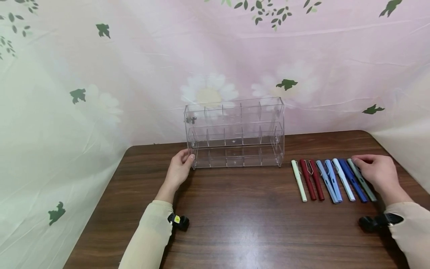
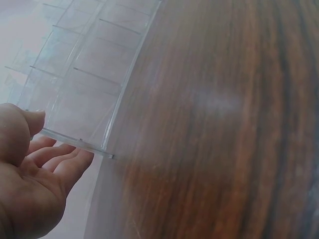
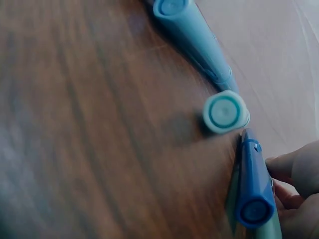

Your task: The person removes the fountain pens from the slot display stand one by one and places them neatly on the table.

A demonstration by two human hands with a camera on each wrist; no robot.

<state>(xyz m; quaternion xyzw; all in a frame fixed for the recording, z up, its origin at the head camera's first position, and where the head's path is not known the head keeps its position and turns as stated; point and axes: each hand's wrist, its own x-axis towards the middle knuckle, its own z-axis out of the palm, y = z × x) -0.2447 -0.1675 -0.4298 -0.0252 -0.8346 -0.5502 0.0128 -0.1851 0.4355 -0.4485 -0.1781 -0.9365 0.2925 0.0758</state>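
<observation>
A clear acrylic pen holder (image 1: 234,151) with tiers of compartments stands at the back of the table. My left hand (image 1: 179,169) grips its lower left side, with the thumb (image 2: 35,122) on one side of the edge and the fingers on the other. At the right lies a row of pens, with a grey-green pen (image 1: 364,184) at its right end. My right hand (image 1: 379,171) pinches that pen near its far end. Beside it lies a dark blue pen (image 1: 353,182), which partly hides the grey-green one in the right wrist view.
Left of the dark blue pen lie a whitish pen (image 1: 344,181), two light blue pens (image 1: 327,183), two dark red pens (image 1: 308,181) and a pale green pen (image 1: 299,182). A patterned cloth (image 1: 151,74) hangs behind the brown wooden table (image 1: 235,216).
</observation>
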